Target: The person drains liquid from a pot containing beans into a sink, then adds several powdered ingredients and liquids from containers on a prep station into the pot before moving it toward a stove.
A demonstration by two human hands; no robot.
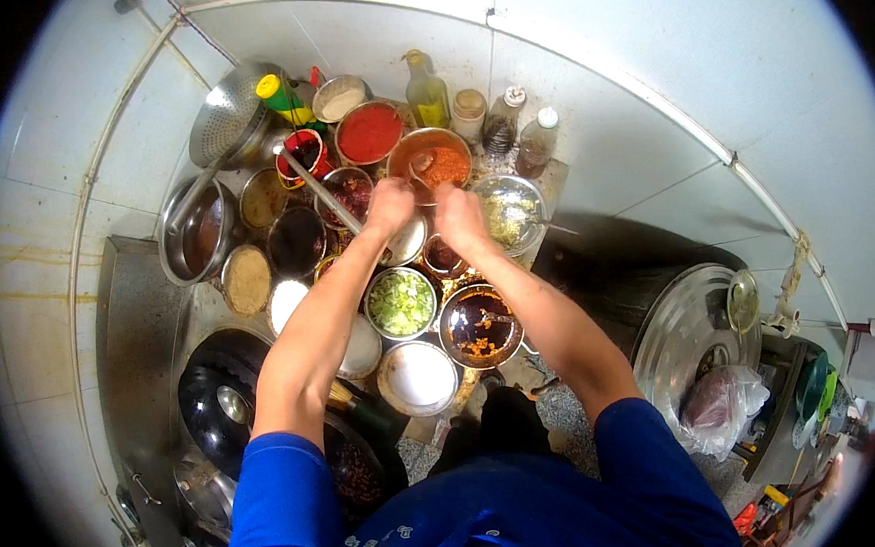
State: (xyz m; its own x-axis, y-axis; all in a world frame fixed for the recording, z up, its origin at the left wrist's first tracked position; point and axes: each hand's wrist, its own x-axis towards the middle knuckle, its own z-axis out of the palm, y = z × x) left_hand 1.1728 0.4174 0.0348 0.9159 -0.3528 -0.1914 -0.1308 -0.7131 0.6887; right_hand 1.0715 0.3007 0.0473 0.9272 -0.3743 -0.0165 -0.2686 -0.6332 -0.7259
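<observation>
My left hand [391, 205] is closed at the near left rim of a metal bowl of chunky orange-red sauce [446, 168]. Whether it grips that rim is hidden by the fingers. On the near side of the same bowl, my right hand [461, 216] appears closed on the handle of a metal spoon [422, 162], whose head is in the sauce. Under my wrists sit a pale, shiny round container [408, 244] and a small pot of dark red paste [442, 258]. A long ladle handle [320, 189] slants behind my left forearm.
Chopped greens [402, 303], dark chilli oil [478, 324] and white powder [417, 378] fill containers nearer me. Bottles [426, 94] line the back wall. A perforated strainer [225, 117] stands back left, a black wok [224, 407] front left. On the right is a large metal lid [693, 333].
</observation>
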